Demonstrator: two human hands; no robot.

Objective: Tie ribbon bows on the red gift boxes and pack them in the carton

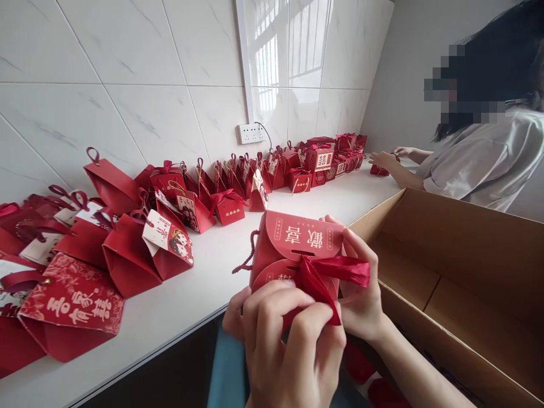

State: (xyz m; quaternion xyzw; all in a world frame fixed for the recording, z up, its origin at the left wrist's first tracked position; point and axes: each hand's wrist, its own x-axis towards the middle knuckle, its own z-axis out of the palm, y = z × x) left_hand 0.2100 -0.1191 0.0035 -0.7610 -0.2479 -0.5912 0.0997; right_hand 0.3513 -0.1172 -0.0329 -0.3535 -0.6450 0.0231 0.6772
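Observation:
Between my two hands is a red gift box [314, 226] with pale Chinese characters on its curved flaps. A dark red ribbon [335, 269] passes through slots at the middle of the flaps, its ends loose. My left hand [293, 334] curls over the near side of the box, fingertips at the ribbon; whether it pinches the ribbon is hard to see. My right hand [361, 283] grips the box from the right side, fingers behind it. A twisted dark red cord handle [246, 260] sticks out at the box's left.
Many red gift boxes [144, 249] line the white counter [204, 272] along the tiled wall. An open cardboard box [450, 260] stands at the right. Beyond it, another person [480, 147] handles a small red box [382, 167]. A power strip [251, 134] is on the wall.

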